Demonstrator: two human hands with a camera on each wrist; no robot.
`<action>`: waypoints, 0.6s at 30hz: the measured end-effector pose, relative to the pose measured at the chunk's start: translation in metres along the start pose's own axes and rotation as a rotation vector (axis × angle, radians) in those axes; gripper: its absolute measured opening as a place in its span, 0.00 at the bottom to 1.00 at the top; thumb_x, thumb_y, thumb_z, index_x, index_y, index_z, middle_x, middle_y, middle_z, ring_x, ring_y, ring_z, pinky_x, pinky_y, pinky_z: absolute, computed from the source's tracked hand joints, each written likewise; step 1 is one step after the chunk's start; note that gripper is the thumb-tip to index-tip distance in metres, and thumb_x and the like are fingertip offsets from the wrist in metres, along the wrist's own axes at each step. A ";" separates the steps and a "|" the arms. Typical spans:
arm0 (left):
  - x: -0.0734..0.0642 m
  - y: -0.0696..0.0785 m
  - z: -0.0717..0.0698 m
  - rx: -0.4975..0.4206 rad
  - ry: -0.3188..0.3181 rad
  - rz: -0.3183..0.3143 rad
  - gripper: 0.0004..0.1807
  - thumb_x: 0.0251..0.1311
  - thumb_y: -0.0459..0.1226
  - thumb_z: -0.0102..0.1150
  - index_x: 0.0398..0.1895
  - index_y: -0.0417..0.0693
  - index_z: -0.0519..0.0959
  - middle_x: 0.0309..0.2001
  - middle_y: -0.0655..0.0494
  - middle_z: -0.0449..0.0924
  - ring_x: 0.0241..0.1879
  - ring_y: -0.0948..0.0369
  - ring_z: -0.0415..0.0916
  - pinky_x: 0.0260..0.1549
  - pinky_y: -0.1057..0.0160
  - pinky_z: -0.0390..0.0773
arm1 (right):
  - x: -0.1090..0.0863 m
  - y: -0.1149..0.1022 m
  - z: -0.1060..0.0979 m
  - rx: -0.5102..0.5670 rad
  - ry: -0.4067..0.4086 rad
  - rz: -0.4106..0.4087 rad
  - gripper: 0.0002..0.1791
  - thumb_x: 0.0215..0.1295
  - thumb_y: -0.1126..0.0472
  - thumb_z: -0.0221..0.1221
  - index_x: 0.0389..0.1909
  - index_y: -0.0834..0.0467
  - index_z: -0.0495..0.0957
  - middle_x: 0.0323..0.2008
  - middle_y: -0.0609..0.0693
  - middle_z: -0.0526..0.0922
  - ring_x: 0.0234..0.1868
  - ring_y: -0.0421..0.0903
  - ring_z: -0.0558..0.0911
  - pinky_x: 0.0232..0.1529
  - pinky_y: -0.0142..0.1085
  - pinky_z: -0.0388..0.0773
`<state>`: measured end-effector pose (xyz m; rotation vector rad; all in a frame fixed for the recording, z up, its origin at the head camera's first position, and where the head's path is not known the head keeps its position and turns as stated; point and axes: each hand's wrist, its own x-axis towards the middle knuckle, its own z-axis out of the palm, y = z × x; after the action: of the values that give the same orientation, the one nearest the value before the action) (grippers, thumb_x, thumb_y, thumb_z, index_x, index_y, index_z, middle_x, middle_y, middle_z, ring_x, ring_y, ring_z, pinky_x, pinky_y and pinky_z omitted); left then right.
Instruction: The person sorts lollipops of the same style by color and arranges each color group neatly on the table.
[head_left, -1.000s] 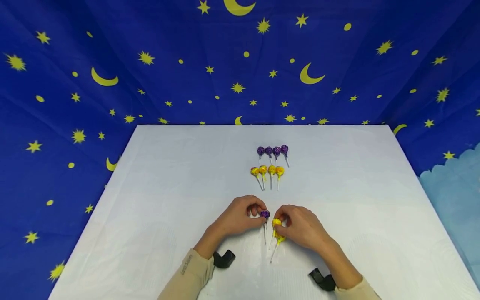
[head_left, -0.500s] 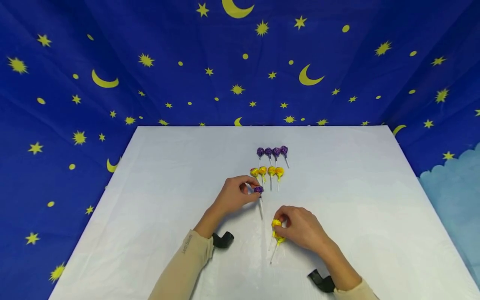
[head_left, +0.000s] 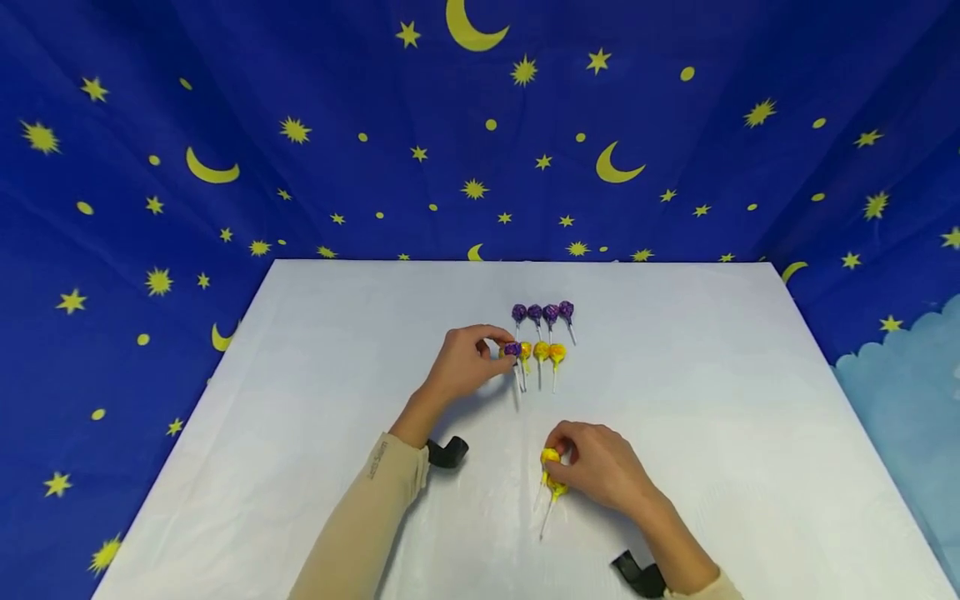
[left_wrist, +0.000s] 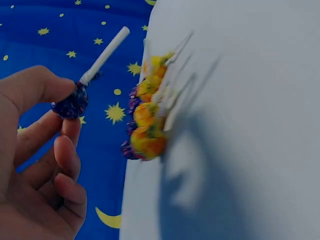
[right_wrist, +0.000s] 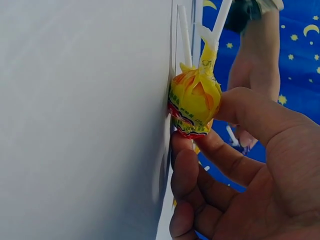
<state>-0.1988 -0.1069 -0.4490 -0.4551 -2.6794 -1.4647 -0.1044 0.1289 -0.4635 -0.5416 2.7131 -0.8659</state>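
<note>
My left hand (head_left: 463, 367) pinches a purple-wrapped lollipop (left_wrist: 72, 103) by its head between thumb and fingertips. In the left wrist view it is held up off the table, white stick pointing up and right. From the head view it overlaps the left end of a row of yellow lollipops (head_left: 542, 352). Behind those lies a row of purple lollipops (head_left: 535, 312). Nearer the front, my right hand (head_left: 602, 468) grips a yellow lollipop (right_wrist: 195, 97) by the head; a second yellow lollipop (head_left: 557, 489) lies against it, partly hidden by the hand.
A white table (head_left: 337, 333) carries everything. A blue curtain (head_left: 375, 175) with yellow stars and moons hangs behind and at the sides. A black curved piece (head_left: 447, 452) sits at the left wrist and a black piece (head_left: 637, 575) at the right.
My left hand has carried the purple lollipop away from the right hand, forward and slightly left, to the yellow row. The right hand has stayed almost in place with the yellow lollipops.
</note>
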 end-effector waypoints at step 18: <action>0.045 -0.008 -0.007 0.079 0.020 -0.106 0.14 0.57 0.43 0.67 0.46 0.51 0.85 0.39 0.60 0.82 0.23 0.60 0.73 0.21 0.60 0.73 | -0.002 -0.001 0.002 -0.020 0.030 -0.014 0.09 0.52 0.52 0.70 0.30 0.44 0.79 0.21 0.35 0.72 0.20 0.34 0.68 0.26 0.34 0.67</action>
<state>-0.2453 -0.1068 -0.4431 -0.2958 -2.7732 -1.3742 -0.1017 0.1281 -0.4647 -0.5570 2.7514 -0.8578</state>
